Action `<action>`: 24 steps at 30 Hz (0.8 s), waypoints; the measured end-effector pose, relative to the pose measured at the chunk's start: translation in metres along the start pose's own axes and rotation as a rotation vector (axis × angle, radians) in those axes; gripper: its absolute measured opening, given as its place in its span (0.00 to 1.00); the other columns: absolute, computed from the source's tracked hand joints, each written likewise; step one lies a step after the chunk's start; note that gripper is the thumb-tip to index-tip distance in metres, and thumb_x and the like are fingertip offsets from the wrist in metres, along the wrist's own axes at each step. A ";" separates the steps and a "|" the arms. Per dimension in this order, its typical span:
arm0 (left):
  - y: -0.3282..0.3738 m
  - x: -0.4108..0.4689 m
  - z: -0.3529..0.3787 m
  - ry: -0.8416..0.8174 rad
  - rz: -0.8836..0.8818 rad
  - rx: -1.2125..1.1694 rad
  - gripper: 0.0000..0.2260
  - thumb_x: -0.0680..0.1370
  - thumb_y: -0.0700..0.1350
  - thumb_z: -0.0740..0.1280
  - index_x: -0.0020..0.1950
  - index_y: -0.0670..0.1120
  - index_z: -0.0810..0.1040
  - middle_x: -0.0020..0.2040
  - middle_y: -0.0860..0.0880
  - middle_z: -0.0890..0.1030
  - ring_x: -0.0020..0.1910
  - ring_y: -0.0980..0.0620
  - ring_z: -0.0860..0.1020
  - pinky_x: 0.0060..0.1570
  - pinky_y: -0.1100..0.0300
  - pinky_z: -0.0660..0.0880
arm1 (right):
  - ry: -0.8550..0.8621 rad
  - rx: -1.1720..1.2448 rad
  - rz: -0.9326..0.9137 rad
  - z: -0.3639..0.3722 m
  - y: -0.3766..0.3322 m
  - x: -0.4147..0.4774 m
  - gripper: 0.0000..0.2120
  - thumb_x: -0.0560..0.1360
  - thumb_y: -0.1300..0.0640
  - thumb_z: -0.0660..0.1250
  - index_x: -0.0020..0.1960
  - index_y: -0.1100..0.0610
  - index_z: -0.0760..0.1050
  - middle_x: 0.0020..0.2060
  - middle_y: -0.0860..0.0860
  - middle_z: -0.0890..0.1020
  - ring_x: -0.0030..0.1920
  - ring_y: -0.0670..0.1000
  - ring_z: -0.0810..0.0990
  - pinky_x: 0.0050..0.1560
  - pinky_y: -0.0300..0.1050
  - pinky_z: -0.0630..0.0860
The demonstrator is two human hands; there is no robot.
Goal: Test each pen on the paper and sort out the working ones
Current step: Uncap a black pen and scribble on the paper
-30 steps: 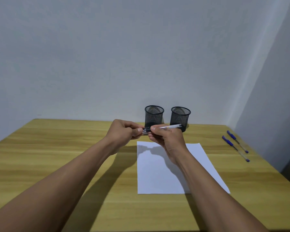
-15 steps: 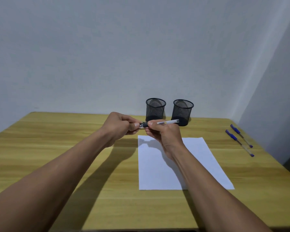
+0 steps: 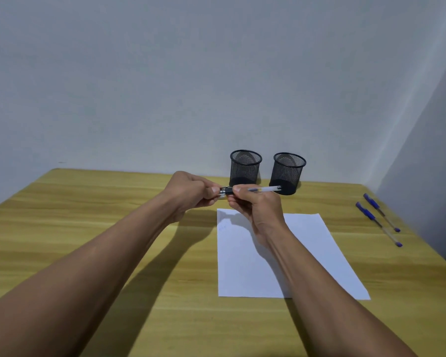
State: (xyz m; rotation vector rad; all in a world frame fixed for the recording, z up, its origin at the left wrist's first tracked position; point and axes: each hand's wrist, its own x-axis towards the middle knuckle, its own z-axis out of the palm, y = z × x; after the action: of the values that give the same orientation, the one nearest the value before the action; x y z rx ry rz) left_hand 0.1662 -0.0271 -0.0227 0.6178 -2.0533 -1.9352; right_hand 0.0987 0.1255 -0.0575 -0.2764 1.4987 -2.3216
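Pen (image 3: 258, 189) hovers over the paper (image 3: 307, 253) at its eleven-o'clock corner; our left hand (image 3: 188, 193) pinches its black cap (image 3: 227, 191), our right hand (image 3: 258, 210) pinches the barrel (image 3: 271, 188). We should work the cap straight along the nine-to-three line.

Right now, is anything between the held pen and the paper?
Nothing visible does. The left hand and right hand hold the pen near the far edge of the paper; the mesh cups stand farther back.
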 end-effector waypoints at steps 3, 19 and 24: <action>0.002 0.000 -0.001 0.005 0.072 0.071 0.03 0.74 0.31 0.71 0.46 0.35 0.85 0.40 0.41 0.84 0.36 0.50 0.80 0.44 0.62 0.82 | 0.006 0.005 0.008 0.001 -0.002 0.002 0.01 0.74 0.69 0.74 0.45 0.68 0.82 0.35 0.59 0.85 0.37 0.53 0.85 0.43 0.40 0.84; -0.015 0.005 -0.034 0.077 0.043 0.159 0.04 0.75 0.32 0.70 0.43 0.33 0.85 0.39 0.40 0.84 0.33 0.51 0.79 0.44 0.60 0.83 | 0.110 -0.056 -0.066 -0.026 -0.010 0.002 0.02 0.74 0.71 0.72 0.42 0.69 0.81 0.34 0.60 0.83 0.33 0.53 0.82 0.39 0.39 0.84; -0.031 0.013 -0.023 0.172 0.146 0.447 0.04 0.70 0.40 0.76 0.42 0.49 0.88 0.38 0.51 0.86 0.37 0.54 0.80 0.39 0.63 0.75 | 0.051 -0.257 -0.063 -0.021 0.006 -0.004 0.04 0.75 0.66 0.73 0.43 0.65 0.84 0.35 0.58 0.85 0.34 0.50 0.83 0.41 0.38 0.83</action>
State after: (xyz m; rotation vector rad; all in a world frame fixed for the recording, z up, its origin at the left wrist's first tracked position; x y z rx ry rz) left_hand 0.1699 -0.0544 -0.0528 0.6745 -2.3545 -1.2997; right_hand 0.0963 0.1431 -0.0717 -0.3376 1.8401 -2.1961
